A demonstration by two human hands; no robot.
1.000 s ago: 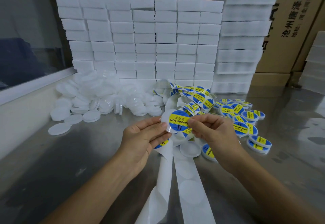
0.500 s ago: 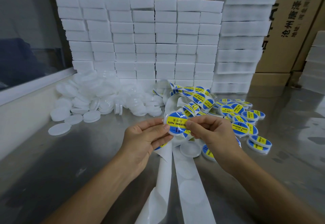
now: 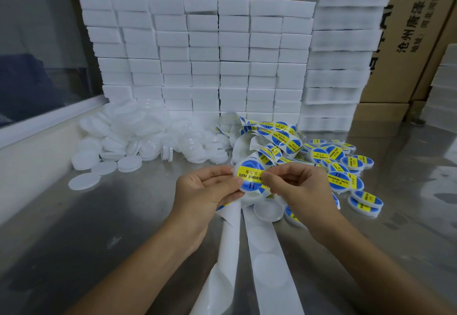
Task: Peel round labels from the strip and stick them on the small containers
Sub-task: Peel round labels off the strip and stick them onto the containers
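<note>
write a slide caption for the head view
Both hands press a round label onto a small container.

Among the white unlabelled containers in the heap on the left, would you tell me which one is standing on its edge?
The white round container at the heap's front edge, nearest the middle of the steel table: its rim faces the camera, while its neighbours lie flat.

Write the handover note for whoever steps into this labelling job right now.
Left hand and right hand both pinch one small container, its blue-and-yellow label on.
Label strip lies bunched behind the hands; spent backing trails toward you.
Done: labelled containers piled on the right.
Left: unlabelled white containers heaped on the left.
</note>
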